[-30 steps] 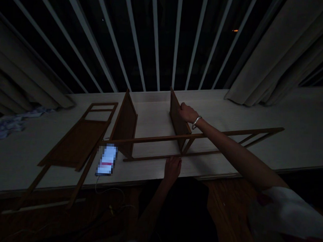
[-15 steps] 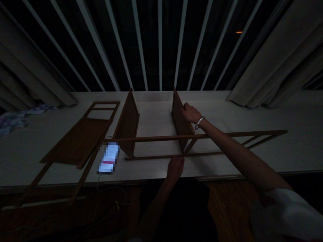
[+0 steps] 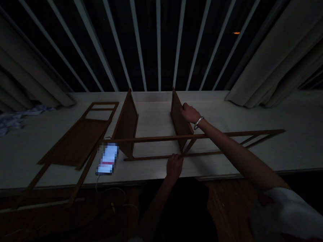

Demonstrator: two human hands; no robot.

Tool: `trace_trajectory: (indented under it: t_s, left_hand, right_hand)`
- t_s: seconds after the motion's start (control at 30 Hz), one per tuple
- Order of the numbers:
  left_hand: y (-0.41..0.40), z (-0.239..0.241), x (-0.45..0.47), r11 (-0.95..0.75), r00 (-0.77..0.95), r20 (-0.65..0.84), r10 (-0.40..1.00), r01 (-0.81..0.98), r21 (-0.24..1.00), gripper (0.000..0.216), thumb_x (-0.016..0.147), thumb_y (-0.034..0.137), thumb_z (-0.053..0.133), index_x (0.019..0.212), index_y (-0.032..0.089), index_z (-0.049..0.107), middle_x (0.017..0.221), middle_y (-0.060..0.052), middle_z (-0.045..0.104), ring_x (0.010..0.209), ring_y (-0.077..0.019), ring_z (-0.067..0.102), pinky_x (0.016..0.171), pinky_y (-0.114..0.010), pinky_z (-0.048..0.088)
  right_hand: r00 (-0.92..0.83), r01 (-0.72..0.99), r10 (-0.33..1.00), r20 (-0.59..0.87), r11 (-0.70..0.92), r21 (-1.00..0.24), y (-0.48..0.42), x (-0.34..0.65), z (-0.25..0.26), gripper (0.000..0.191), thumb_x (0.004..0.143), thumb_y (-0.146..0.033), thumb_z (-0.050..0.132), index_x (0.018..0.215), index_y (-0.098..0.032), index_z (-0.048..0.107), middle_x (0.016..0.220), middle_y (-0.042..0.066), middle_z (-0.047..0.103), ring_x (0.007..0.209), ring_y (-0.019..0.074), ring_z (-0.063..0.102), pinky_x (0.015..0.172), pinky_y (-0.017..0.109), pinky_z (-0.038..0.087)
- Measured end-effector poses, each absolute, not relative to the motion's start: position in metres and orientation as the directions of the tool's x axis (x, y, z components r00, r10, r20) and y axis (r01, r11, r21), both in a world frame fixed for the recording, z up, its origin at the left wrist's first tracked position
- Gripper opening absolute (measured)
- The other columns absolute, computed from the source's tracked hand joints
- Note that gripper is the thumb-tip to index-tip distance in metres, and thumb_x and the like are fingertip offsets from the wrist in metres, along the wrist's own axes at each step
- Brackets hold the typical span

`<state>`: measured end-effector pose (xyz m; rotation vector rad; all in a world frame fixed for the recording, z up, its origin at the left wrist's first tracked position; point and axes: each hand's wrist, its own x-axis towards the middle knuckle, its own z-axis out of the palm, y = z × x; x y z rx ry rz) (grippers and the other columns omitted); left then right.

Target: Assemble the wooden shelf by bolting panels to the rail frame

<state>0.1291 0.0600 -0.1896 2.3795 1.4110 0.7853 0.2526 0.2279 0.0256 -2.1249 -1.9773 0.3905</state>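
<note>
A ladder-like wooden side frame (image 3: 160, 138) runs across in front of me, with two wooden shelf panels standing out from it. My right hand (image 3: 190, 113), a silver bangle at its wrist, grips the edge of the right shelf panel (image 3: 179, 116). Further left stands the other panel (image 3: 126, 122). My left hand (image 3: 174, 167) is closed, its fingers curled against the lower rail (image 3: 151, 158) close to where the right panel meets it. Anything inside those fingers is hidden.
Another wooden frame with a panel (image 3: 78, 140) leans over the edge of the white sill (image 3: 232, 117) at left. A lit, blurred phone (image 3: 108, 159) lies beside it with a cable (image 3: 111, 189). Window bars (image 3: 158, 45) rise behind, between curtains (image 3: 264, 61).
The whole view has shifted very slightly. Both hands keep their places on the wooden pieces, and nothing else visibly moves.
</note>
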Motion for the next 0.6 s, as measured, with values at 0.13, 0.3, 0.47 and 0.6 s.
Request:
trace_trajectory:
  t_s: [0.13, 0.3, 0.47, 0.6]
  left_hand:
    - [0.063, -0.185, 0.130, -0.478, 0.369, 0.313, 0.875, 0.754, 0.450, 0.016, 0.086, 0.023, 0.044, 0.087, 0.021, 0.060, 0.091, -0.008, 0.056, 0.091, -0.0218, 0.047, 0.079, -0.038, 0.039]
    - [0.065, -0.181, 0.132, -0.441, 0.335, 0.302, 0.893, 0.786, 0.433, 0.015, 0.087, 0.027, 0.043, 0.089, 0.021, 0.057, 0.095, -0.008, 0.055, 0.092, -0.0211, 0.046, 0.081, -0.038, 0.037]
    - [0.067, -0.177, 0.130, -0.395, 0.296, 0.281, 0.913, 0.814, 0.425, 0.020, 0.085, 0.033, 0.048, 0.099, 0.021, 0.054, 0.103, -0.008, 0.053, 0.096, -0.0220, 0.045, 0.083, -0.039, 0.035]
    - [0.067, -0.176, 0.129, -0.366, 0.271, 0.268, 0.924, 0.827, 0.426, 0.023, 0.083, 0.034, 0.050, 0.102, 0.023, 0.053, 0.107, -0.006, 0.053, 0.100, -0.0221, 0.043, 0.085, -0.039, 0.033]
  right_hand:
    - [0.072, 0.942, 0.996, -0.046, -0.083, -0.324, 0.227, 0.252, 0.026, 0.036, 0.088, -0.042, 0.030, 0.105, -0.014, 0.044, 0.112, 0.022, 0.058, 0.101, 0.0334, 0.057, 0.080, 0.041, 0.043]
    - [0.058, 0.943, 0.997, -0.051, -0.072, -0.324, 0.227, 0.252, 0.027, 0.035, 0.088, -0.041, 0.030, 0.105, -0.014, 0.044, 0.112, 0.022, 0.058, 0.102, 0.0331, 0.057, 0.080, 0.041, 0.043]
    - [0.066, 0.942, 0.996, -0.052, -0.079, -0.326, 0.227, 0.252, 0.027, 0.035, 0.088, -0.040, 0.031, 0.105, -0.014, 0.044, 0.112, 0.022, 0.059, 0.101, 0.0327, 0.057, 0.080, 0.041, 0.043]
    - [0.072, 0.941, 0.996, -0.045, -0.083, -0.329, 0.228, 0.252, 0.026, 0.036, 0.087, -0.042, 0.030, 0.105, -0.014, 0.044, 0.111, 0.022, 0.059, 0.101, 0.0333, 0.057, 0.079, 0.042, 0.043]
